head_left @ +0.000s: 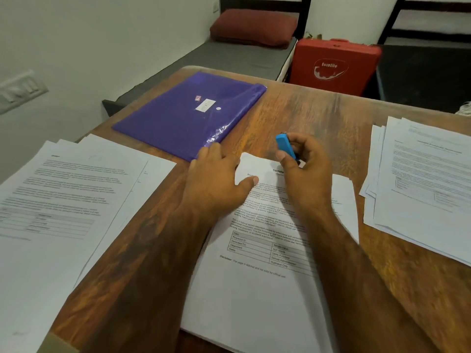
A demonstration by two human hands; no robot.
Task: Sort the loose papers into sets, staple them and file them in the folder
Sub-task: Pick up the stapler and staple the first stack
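Centre paper set (267,250) lies at 6 o'clock on the wooden surface (305,108), printed side up, w/ a table in the text and its top edge pointing to 12. Blue stapler (285,146) is at that top edge, tilted, low end down by the sheet; can't tell if the sheets sit inside it. Right hand (305,169) holds it, grip clamped round the stapler, thumb on its near side. Left hand (216,174) lies flat on the set's top-left corner, grip apart: fingers straight, thumb on the print, fingertips reaching the folder's near edge.

Purple folder (188,115) is at 11 o'clock from the set, flat, flap closed, white label on top. 2nd paper stack (63,194) at 9 o'clock, fanned, running off the surface's left edge. 3rd stack (420,179) at 3 o'clock, also fanned.

Beyond the surface: red case (334,64) upright at 1 o'clock, bed (204,62) at 12 w/ a dark red pillow (252,28), switch plate (20,90) on the wall at 10.
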